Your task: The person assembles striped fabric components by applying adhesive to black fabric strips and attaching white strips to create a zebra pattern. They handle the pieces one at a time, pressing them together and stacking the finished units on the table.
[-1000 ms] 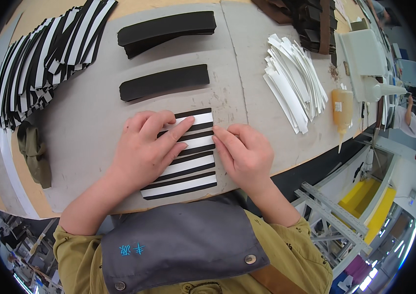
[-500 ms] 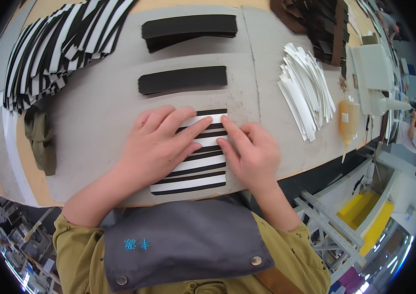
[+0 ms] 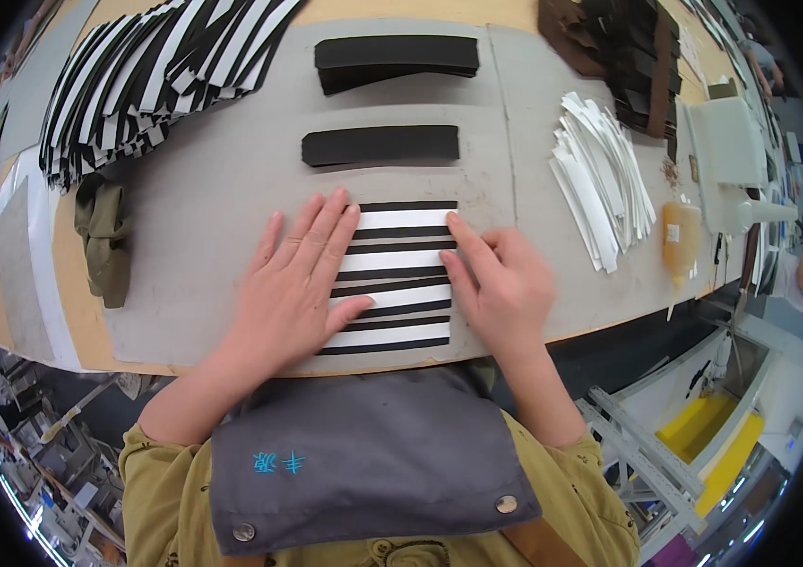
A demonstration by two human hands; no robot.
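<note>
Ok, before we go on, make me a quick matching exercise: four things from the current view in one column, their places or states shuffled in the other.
Things:
1. left hand
2. cloth
3. right hand
4. pile of plain white strips

Places or states:
A. to the left of the amber bottle
B. index finger at the right end of the striped row's farthest strip
C. olive green and crumpled
D. laid flat, thumb spread apart

Pairs: 1-D, 2-C, 3-B, 4-A
</note>
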